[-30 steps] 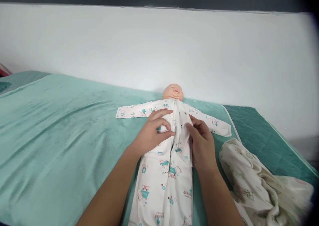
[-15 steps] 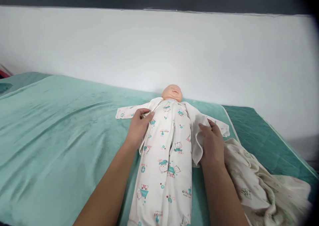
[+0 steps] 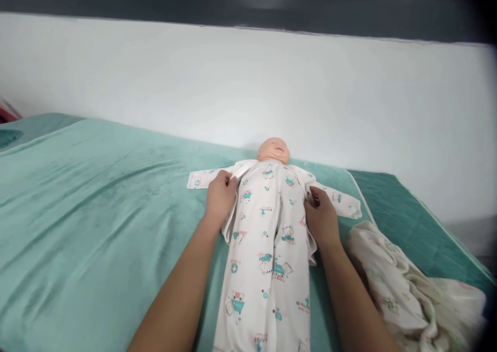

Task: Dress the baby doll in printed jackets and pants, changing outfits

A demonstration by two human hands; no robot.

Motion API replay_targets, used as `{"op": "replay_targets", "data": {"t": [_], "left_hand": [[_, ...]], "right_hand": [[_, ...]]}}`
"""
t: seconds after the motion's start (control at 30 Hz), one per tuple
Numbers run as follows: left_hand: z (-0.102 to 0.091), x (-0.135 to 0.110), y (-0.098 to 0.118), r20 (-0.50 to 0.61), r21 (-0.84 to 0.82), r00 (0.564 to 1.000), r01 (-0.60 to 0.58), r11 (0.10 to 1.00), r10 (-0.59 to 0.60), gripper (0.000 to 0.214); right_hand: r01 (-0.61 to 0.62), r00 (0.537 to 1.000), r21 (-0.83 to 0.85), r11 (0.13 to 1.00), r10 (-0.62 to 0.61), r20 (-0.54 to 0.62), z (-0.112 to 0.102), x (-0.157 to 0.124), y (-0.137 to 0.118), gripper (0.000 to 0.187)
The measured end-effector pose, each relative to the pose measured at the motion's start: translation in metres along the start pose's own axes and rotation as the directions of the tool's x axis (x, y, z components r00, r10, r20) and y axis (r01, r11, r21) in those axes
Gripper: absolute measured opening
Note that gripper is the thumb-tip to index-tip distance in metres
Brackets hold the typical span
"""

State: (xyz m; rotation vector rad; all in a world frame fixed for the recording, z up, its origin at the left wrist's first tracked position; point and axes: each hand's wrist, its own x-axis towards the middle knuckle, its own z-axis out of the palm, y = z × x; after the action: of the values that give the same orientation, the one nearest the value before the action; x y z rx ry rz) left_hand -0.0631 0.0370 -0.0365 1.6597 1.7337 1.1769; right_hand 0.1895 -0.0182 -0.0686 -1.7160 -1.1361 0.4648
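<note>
A baby doll (image 3: 274,149) lies on its back on a teal blanket (image 3: 97,196), dressed in a white printed sleepsuit (image 3: 267,259). An outer white garment lies spread open under it, its sleeves stretched out to both sides. My left hand (image 3: 219,199) is closed on the left flap of that open garment, near the doll's shoulder. My right hand (image 3: 321,217) is closed on the right flap, beside the doll's chest.
A crumpled cream printed cloth (image 3: 404,290) lies at the right, next to my right forearm. A darker quilted teal mat (image 3: 411,222) shows beyond it. A white wall (image 3: 248,83) runs close behind the doll's head.
The outer garment, pinched together at the doll's chest a second ago, now lies open. My hands have moved apart, each to one flap.
</note>
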Motion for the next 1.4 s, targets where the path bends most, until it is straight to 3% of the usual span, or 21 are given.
{"op": "replay_targets", "data": {"t": [0.13, 0.27, 0.37, 0.43, 0.5, 0.6, 0.67, 0.8, 1.07, 1.23, 1.4], "left_hand": [[-0.013, 0.007, -0.017, -0.14, 0.122, 0.99, 0.034, 0.992, -0.017, 0.01], [-0.016, 0.006, -0.02, -0.133, 0.269, 0.991, 0.065, 0.961, -0.029, 0.014], [-0.012, 0.002, -0.012, -0.148, 0.405, 0.981, -0.057, 0.913, 0.127, 0.024], [-0.008, 0.0, -0.005, -0.094, 0.484, 0.961, -0.183, 0.856, 0.259, 0.035], [-0.002, -0.001, -0.001, 0.008, 0.499, 0.933, -0.314, 0.808, 0.359, 0.041], [0.007, 0.001, -0.002, 0.135, 0.436, 0.887, -0.452, 0.778, 0.441, 0.043], [0.012, 0.004, -0.006, 0.167, 0.401, 0.879, -0.474, 0.784, 0.446, 0.045], [0.018, 0.009, -0.013, 0.178, 0.406, 0.897, -0.441, 0.801, 0.404, 0.05], [0.022, 0.015, -0.013, 0.145, 0.49, 0.913, -0.401, 0.774, 0.381, 0.052], [0.019, 0.022, -0.012, 0.101, 0.485, 0.929, -0.359, 0.797, 0.357, 0.054], [0.01, 0.029, -0.017, -0.03, 0.36, 0.963, -0.241, 0.902, 0.269, 0.048]], "right_hand": [[0.18, 0.984, -0.155, 0.971, -0.178, 0.022, -0.011, 0.016, 0.011, 0.046], [0.183, 0.954, -0.344, 0.921, -0.25, -0.162, -0.029, 0.032, 0.02, 0.041], [0.257, 0.891, -0.466, 0.847, -0.394, -0.225, -0.027, 0.028, 0.014, 0.041], [0.395, 0.844, -0.495, 0.774, -0.518, -0.136, -0.019, 0.018, 0.003, 0.043], [0.531, 0.818, -0.373, 0.761, -0.575, -0.009, -0.009, 0.009, -0.007, 0.046], [0.582, 0.812, -0.125, 0.803, -0.57, 0.125, 0.001, 0.007, -0.012, 0.049], [0.552, 0.831, -0.1, 0.828, -0.535, 0.153, 0.003, 0.011, -0.007, 0.051], [0.545, 0.838, -0.236, 0.804, -0.515, 0.181, 0.007, 0.022, 0.005, 0.055], [0.533, 0.824, -0.615, 0.581, -0.522, 0.221, 0.016, 0.031, 0.006, 0.044], [0.474, 0.851, -0.708, 0.523, -0.478, 0.216, 0.016, 0.042, 0.0, 0.025], [0.46, 0.867, -0.729, 0.506, -0.432, 0.248, 0.009, 0.049, -0.001, 0.026]]}}
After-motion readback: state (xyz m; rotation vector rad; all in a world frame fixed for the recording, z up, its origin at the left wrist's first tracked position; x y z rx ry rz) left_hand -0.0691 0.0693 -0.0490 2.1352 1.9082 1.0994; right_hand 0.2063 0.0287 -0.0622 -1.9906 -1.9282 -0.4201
